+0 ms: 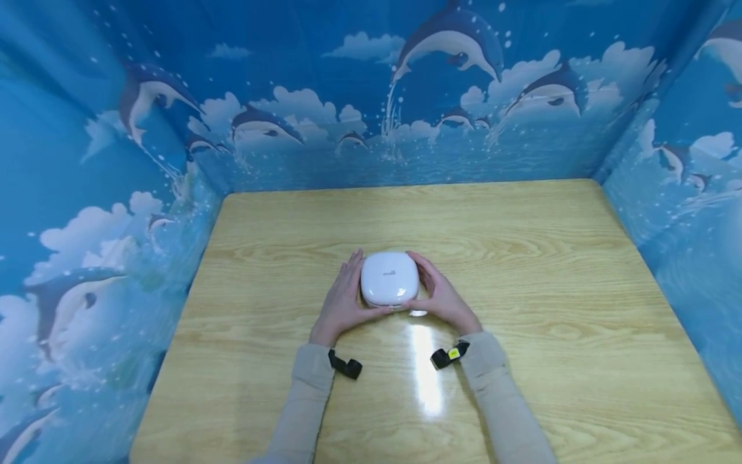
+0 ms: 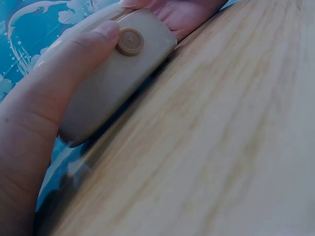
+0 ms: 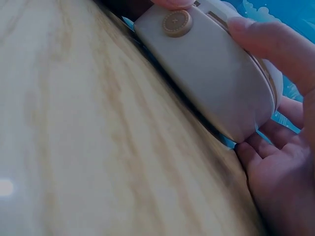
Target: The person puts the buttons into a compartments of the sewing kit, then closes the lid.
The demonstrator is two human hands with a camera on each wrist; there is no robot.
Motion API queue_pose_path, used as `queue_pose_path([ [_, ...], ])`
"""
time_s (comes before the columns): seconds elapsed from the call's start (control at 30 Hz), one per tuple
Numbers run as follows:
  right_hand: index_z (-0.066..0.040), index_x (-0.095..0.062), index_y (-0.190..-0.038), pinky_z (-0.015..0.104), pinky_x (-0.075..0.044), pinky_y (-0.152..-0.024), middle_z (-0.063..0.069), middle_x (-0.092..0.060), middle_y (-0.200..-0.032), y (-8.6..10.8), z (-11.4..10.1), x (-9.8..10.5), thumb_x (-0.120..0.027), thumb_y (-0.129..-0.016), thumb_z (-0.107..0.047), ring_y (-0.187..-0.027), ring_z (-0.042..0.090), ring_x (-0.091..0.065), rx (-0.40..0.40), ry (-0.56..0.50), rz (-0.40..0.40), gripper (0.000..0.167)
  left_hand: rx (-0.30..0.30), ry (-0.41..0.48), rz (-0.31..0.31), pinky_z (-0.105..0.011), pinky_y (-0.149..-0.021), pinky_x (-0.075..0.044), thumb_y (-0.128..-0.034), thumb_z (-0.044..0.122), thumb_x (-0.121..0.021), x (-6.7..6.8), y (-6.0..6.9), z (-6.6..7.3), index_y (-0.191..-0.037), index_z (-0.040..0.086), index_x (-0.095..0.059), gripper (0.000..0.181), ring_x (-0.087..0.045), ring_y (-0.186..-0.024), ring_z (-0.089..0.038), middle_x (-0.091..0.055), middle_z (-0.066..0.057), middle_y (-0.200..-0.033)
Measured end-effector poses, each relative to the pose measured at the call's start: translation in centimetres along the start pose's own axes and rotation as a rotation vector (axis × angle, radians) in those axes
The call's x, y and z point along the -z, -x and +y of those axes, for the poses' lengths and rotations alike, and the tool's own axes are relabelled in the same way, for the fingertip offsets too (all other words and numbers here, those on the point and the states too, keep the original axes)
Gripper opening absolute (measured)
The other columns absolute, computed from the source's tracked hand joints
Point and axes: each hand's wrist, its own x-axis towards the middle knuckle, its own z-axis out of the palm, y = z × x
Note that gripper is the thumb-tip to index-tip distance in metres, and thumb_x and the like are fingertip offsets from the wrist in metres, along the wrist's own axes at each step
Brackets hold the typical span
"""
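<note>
A white, rounded box [image 1: 390, 278] with a glossy lid and small dark lettering sits near the middle of the table. On its front side, a round beige knob [image 2: 130, 41] shows in both wrist views. My left hand [image 1: 343, 301] holds the box from the left, fingers along its side and thumb at the front by the knob. From the right, my right hand [image 1: 443, 298] grips it, with fingers around the far side. The right thumb lies at the seam under the lid [image 3: 231, 10], which looks slightly parted from the body. The box's back is hidden.
The wood-grain table [image 1: 522, 258] extends around the box, with a bright light reflection in front of it. A blue dolphin-print curtain [image 1: 324, 77] encloses the back and both sides. Black camera straps [image 1: 348, 367] sit at both wrists over beige sleeves [image 1: 307, 393].
</note>
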Motion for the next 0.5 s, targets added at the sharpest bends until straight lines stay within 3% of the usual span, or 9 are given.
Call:
queue_pose_path([
  [0.5, -0.001, -0.021, -0.156, 0.033, -0.014, -0.122, 0.015, -0.019, -0.164, 0.08, 0.28, 0.39, -0.082, -0.072, 0.009, -0.151, 0.025, -0.015, 0.007, -0.047, -0.022, 0.104, 0.027, -0.006, -0.014, -0.036, -0.124, -0.007, -0.0675, 0.083, -0.066, -0.04, -0.37, 0.11, -0.159, 0.008, -0.012, 0.130, -0.003, -0.153, -0.021, -0.009, -0.009, -0.167],
])
